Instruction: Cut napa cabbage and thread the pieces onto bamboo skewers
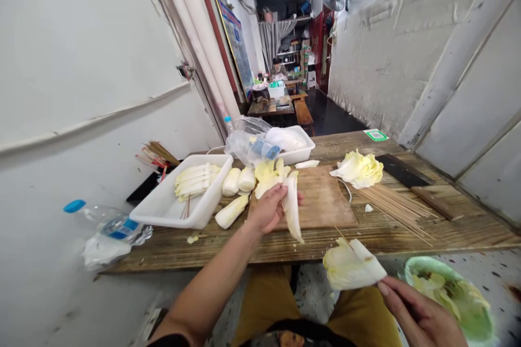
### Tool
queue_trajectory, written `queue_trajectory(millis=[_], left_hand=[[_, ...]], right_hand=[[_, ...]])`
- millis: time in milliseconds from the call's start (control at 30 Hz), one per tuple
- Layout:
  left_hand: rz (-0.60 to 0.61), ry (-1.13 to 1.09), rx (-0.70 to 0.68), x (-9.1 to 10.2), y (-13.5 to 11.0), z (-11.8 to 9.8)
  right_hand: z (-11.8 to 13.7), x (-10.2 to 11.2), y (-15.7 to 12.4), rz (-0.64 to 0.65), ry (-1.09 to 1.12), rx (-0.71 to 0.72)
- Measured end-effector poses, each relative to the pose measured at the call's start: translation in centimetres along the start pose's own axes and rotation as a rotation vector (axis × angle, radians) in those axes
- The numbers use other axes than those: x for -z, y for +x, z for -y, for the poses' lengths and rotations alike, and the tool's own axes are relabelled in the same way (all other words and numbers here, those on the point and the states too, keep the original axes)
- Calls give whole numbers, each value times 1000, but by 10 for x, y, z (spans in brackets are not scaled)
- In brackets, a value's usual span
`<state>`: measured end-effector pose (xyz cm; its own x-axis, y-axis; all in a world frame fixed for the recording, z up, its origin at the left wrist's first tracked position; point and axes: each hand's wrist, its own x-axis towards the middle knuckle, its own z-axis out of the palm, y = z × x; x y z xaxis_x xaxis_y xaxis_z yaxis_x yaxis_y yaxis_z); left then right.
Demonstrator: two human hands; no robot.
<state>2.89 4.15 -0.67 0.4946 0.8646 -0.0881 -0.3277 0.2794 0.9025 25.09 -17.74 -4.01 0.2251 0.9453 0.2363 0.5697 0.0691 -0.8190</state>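
My left hand (271, 209) is closed on a long strip of napa cabbage leaf (292, 209), white-stemmed and yellow-tipped, over the near left part of the wooden cutting board (321, 190). In front of the table's near edge, my right hand (419, 312) pinches the white end of a skewered cabbage leaf (354, 268). A thin skewer tip sticks out from its far end; the other end is hidden by my fingers. Loose yellow leaves (268, 173) lie just beyond my left hand. Trimmed cabbage pieces (232, 211) sit left of the board.
On the left, a white tray (142, 211) holds skewered leaves. A water bottle (118, 225) lies beside it. Bare skewers (391, 203), a cabbage bunch (360, 169) and a cleaver (401, 171) are right of the board. A green basin (480, 325) stands below right. A person (278, 69) sits far back.
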Motion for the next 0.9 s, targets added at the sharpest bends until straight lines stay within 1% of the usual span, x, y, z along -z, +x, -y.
queue_trajectory(millis=[67, 133, 200, 267, 367, 500, 700, 900], left_hand=[[-10, -88, 136, -10, -22, 18], [-25, -121, 230, -15, -37, 33], [-32, -136, 285, -16, -46, 44], [-19, -136, 307, -15, -52, 51], [15, -118, 308, -14, -56, 54], [15, -112, 313, -13, -59, 53], [14, -107, 313, -14, -60, 52], [32, -89, 311, -15, -60, 54]], right_hand=[[8, -2, 3, 55, 0, -18], [12, -5, 2, 124, 14, -65], [14, -7, 0, 195, 33, -111], [14, -8, -4, 247, 40, -133], [12, -8, -8, 273, 27, -145], [14, -4, -8, 323, 36, -141], [17, -2, -7, 312, 8, -111], [13, -1, -10, 364, 11, -126]])
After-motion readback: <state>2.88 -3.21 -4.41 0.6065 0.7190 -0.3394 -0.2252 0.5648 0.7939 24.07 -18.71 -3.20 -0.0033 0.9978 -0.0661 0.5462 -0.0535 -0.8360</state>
